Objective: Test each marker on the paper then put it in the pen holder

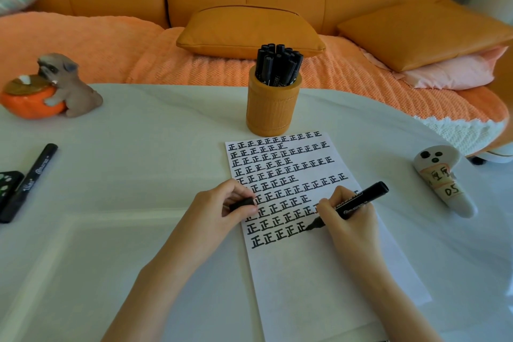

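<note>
On paper [291,258]: black marker [352,207], uncapped, tip touching sheet.

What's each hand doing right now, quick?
Left hand: grips the small black marker cap.
Right hand: grips the uncapped black marker, tip on the white paper sheet.

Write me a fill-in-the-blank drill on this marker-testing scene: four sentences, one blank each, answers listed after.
1. The right hand presses the uncapped marker tip-down on the ____.
2. The left hand pinches the black ____.
3. The orange pen holder is packed with black ____.
4. A capped spare marker lies on the table far to the person's ____.

Missing words: paper; cap; markers; left.
</note>
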A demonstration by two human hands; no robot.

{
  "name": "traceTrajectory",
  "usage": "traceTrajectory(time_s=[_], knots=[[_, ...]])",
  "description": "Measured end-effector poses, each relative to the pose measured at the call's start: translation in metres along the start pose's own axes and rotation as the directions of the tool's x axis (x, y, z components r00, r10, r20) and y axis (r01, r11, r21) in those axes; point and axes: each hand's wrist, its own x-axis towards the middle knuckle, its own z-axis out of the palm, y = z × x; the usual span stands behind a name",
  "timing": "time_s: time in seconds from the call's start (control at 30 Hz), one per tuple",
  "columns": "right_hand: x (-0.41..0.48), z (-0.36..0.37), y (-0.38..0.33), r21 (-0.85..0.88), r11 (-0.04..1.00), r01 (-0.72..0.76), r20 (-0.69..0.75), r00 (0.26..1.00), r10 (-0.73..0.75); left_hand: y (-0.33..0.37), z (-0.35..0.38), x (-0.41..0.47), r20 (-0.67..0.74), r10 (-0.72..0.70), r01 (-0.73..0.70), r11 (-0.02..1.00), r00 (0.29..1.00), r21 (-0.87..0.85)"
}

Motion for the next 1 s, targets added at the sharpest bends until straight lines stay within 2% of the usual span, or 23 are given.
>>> traceTrajectory(time_s=[0.37,0.47,0.6,1.0], knots=[[0.002,-0.003,0.002,0.049,0.999,-0.018,-0.025,0.999,0.020,0.002,0.000,-0.001,0.005,0.003,-0.003,1.000,1.000,0.010],[0.006,-0.005,0.003,0.171,0.984,-0.048,-0.021,0.998,0.053,0.006,-0.001,-0.003,-0.003,0.024,-0.024,1.000,1.000,-0.017],[0.011,-0.002,-0.004,0.403,0.908,-0.116,0.043,0.993,0.108,0.014,0.000,-0.005,-0.003,0.050,-0.050,0.992,0.999,-0.119],[0.007,0.025,-0.025,0.550,0.824,-0.136,0.094,0.990,0.101,0.022,0.011,-0.007,-0.014,0.011,-0.014,0.979,1.000,-0.205]])
